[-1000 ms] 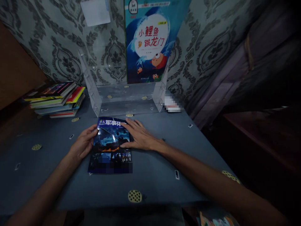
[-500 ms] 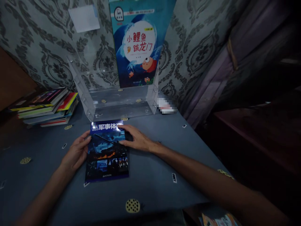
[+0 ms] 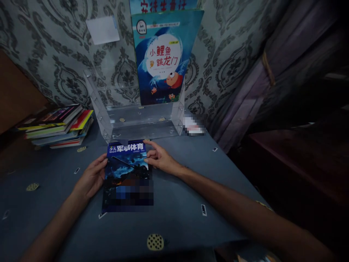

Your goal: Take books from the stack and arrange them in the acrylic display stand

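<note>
A dark blue book (image 3: 127,167) with a tank on its cover and white Chinese lettering lies face up in front of the clear stand. My left hand (image 3: 92,176) grips its left edge, thumb along the side, the other fingers partly hidden. At the upper right edge is my right hand (image 3: 162,158), its index finger reaching the top corner and its thumb on the side of the cover. The lower part of the cover is blurred out. Behind it, the clear acrylic book stand (image 3: 144,129) holds a teal fish picture book (image 3: 163,62) upright.
A stack of books (image 3: 58,127) stands at the left by the patterned wall. Another book (image 3: 160,5) shows behind the fish book. A white pixelated item (image 3: 193,125) lies right of the stand. A purple curtain (image 3: 245,87) hangs beyond the table's right edge.
My right index finger has slid from the cover to the book's top right corner, uncovering the title. The view has tilted up slightly, showing the book behind the fish book.
</note>
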Available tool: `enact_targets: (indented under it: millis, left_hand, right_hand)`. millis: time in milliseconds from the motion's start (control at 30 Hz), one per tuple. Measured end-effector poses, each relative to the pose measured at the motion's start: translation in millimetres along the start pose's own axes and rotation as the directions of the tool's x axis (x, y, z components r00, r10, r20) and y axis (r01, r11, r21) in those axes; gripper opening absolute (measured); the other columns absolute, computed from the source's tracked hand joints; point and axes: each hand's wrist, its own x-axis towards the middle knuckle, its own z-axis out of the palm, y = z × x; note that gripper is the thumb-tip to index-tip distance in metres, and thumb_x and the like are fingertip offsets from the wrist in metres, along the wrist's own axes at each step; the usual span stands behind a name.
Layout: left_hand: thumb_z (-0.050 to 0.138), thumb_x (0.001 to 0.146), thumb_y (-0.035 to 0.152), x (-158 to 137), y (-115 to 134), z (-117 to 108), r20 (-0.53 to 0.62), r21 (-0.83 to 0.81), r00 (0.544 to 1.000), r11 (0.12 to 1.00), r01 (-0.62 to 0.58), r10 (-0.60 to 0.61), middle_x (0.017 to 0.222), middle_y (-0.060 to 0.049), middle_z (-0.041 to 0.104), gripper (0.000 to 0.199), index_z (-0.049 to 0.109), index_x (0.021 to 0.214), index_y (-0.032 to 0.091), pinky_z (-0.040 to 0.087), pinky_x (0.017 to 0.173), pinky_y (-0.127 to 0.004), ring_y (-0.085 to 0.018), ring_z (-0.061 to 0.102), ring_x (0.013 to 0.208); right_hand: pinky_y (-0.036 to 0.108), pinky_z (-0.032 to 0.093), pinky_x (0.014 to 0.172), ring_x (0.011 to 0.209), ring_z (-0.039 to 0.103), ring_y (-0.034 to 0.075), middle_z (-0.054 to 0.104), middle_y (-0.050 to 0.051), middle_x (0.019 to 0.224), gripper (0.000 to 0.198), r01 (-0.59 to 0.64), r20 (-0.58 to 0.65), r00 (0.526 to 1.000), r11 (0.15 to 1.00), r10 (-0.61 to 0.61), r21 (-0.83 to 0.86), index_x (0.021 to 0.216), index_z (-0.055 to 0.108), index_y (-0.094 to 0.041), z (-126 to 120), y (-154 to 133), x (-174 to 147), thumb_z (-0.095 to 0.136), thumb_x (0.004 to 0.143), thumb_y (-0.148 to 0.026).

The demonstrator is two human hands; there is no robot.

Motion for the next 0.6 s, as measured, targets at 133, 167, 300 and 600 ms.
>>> enact_targets:
  millis: [133,167,300,600]
  left_hand:
    - [0.072,0.077,0.003,-0.8,0.4,1.5,0.063,-0.054,0.998,0.999,-0.003,0.006,0.086,-0.005,0.079,0.023,0.072,0.098,0.014,0.063,0.065,-0.02,-0.016,0.076,0.07]
    - [0.073,0.077,0.004,-0.6,0.2,1.2,0.075,-0.061,0.997,0.998,-0.003,0.008,0.085,-0.005,0.079,0.023,0.072,0.097,0.014,0.063,0.065,-0.02,-0.017,0.076,0.071]
    - [0.075,0.077,0.007,0.8,-0.6,-1.5,0.101,-0.052,0.995,0.999,-0.002,0.007,0.088,-0.006,0.079,0.024,0.072,0.099,0.013,0.064,0.068,-0.023,-0.019,0.077,0.076]
    - [0.067,0.078,0.001,-4.7,-0.1,3.0,0.035,-0.019,0.999,0.999,0.031,-0.03,0.095,-0.008,0.079,0.032,0.069,0.107,0.014,0.065,0.067,-0.026,-0.02,0.077,0.076]
  right_hand:
    - [0.018,0.038,0.049,0.052,0.049,0.006,0.061,-0.011,0.074,0.097,0.005,-0.042,0.999,0.997,-0.002,0.076,0.154,0.025,-0.024,-1.3,2.7,2.8,0.081,0.076,-0.032]
    - [0.018,0.038,0.049,0.052,0.05,0.006,0.062,-0.011,0.074,0.098,0.004,-0.051,0.999,0.996,0.001,0.088,0.155,0.024,-0.024,-1.4,2.9,3.3,0.082,0.075,-0.031]
    - [0.02,0.038,0.05,0.054,0.053,0.008,0.063,-0.01,0.072,0.1,-0.008,-0.06,0.998,0.991,0.016,0.131,0.154,0.027,-0.02,-2.5,2.5,4.3,0.085,0.073,-0.031]
    - [0.019,0.038,0.05,0.05,0.048,0.005,0.061,-0.008,0.062,0.061,-0.024,0.006,1.0,0.985,0.024,0.17,0.115,0.067,-0.015,-4.4,1.5,5.0,0.089,0.068,-0.048]
